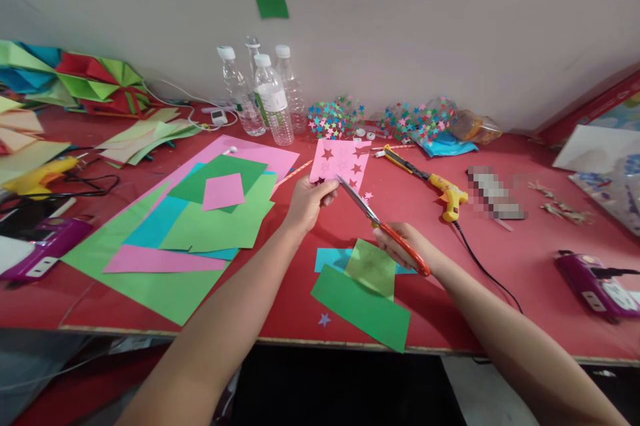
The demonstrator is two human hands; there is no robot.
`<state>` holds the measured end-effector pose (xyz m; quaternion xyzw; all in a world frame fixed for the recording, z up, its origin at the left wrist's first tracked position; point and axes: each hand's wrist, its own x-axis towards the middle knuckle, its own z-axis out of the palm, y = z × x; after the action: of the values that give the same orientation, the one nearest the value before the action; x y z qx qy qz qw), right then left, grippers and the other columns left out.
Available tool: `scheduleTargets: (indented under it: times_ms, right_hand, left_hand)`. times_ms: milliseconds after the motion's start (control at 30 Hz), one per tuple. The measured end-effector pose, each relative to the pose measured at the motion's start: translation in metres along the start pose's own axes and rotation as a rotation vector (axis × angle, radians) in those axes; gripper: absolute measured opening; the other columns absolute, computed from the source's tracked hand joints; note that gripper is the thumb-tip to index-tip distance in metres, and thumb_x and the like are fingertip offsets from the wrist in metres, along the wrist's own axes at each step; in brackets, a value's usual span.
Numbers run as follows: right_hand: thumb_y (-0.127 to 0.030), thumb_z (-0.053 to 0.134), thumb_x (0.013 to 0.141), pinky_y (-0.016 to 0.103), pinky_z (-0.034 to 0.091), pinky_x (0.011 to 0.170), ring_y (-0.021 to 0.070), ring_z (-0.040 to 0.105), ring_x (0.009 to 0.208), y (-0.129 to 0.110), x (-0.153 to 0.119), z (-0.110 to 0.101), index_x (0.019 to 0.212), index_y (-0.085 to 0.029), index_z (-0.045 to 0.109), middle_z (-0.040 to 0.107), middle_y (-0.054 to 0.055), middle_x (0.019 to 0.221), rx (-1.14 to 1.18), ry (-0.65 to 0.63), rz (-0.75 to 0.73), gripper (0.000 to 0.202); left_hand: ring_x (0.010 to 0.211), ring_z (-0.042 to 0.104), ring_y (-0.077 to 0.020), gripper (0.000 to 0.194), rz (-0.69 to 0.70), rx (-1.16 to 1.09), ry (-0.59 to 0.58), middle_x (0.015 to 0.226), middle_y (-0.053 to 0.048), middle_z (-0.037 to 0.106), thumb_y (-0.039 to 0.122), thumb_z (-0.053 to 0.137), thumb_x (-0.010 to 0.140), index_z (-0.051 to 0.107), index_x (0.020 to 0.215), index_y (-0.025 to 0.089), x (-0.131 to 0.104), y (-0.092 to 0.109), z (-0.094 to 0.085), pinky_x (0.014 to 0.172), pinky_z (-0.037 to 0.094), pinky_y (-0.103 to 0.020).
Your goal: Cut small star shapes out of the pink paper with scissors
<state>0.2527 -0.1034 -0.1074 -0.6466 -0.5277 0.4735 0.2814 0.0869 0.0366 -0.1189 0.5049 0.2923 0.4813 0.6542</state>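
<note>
Between the fingers and thumb of my left hand [311, 203] is a sheet of pink paper [345, 154] with several star-shaped holes cut through it. My right hand [407, 246] grips red-handled scissors [367, 207], whose blade tips meet the paper's lower edge beside my left thumb. Whether the blades are apart is hard to make out. Small pink stars [369, 197] lie on the table just beyond the scissors. Below my hands are a dark green paper piece [363, 306], a lighter green piece [370, 269] and a blue one, and a bluish star [325, 320].
Coloured paper sheets [215, 226] overlap on the left. Plastic bottles [274, 103] stand by the wall, near piles of small stars [417, 121]. At right lie a box cutter [400, 161], a yellow glue gun [449, 196] with a trailing cord, and a purple power strip [595, 286].
</note>
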Motion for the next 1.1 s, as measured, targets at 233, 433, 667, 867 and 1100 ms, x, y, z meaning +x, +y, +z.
scheduleTargets:
  times_ms: [233,433,667,867,1100]
  right_hand:
    - [-0.078,0.053,0.073,0.023,0.019,0.037,0.0061,0.031,0.033,-0.003,0.001,-0.002,0.061,-0.020,0.044,0.035,-0.008,0.037,0.029,-0.008,0.006,0.060]
    - [-0.071,0.050,0.080,0.021,0.026,0.037,0.0060,0.031,0.030,0.001,0.001,-0.001,0.064,-0.020,0.047,0.038,-0.008,0.033,0.079,-0.032,-0.008,0.054]
    - [-0.067,0.046,0.085,0.020,0.030,0.036,0.0063,0.033,0.029,0.006,0.001,0.001,0.070,-0.018,0.050,0.041,-0.008,0.034,0.123,-0.062,-0.069,0.051]
    - [-0.068,0.042,0.086,0.019,0.030,0.035,0.0060,0.033,0.028,0.010,0.002,0.006,0.072,-0.018,0.051,0.041,-0.008,0.034,0.179,-0.068,-0.070,0.053]
    - [-0.073,0.042,0.083,0.020,0.031,0.036,0.0065,0.034,0.027,0.003,-0.001,0.011,0.070,-0.019,0.050,0.040,-0.008,0.032,0.187,-0.047,-0.016,0.056]
  left_hand:
    - [0.041,0.041,-0.0043,0.020,-0.010,0.011,0.033,0.050,0.003,0.054,0.030,0.069,0.066,0.057,0.061,0.016,-0.001,-0.001,0.000,0.041,0.027,-0.020]
    - [0.042,0.048,-0.0062,0.020,-0.007,-0.036,0.055,0.053,0.002,0.059,0.034,0.067,0.069,0.061,0.067,0.015,-0.004,-0.001,0.005,0.040,0.033,-0.020]
    - [0.044,0.048,-0.0066,0.021,-0.015,-0.020,0.058,0.052,0.003,0.055,0.033,0.065,0.072,0.056,0.062,0.016,-0.011,-0.008,0.011,0.043,0.036,-0.021]
    - [0.043,0.048,-0.0065,0.022,-0.008,-0.004,0.066,0.051,0.003,0.054,0.034,0.065,0.073,0.057,0.062,0.016,-0.011,-0.009,0.012,0.042,0.035,-0.021]
    - [0.044,0.049,-0.0069,0.024,-0.045,-0.011,0.090,0.052,0.003,0.055,0.037,0.066,0.072,0.057,0.063,0.016,-0.013,-0.011,0.015,0.043,0.035,-0.021]
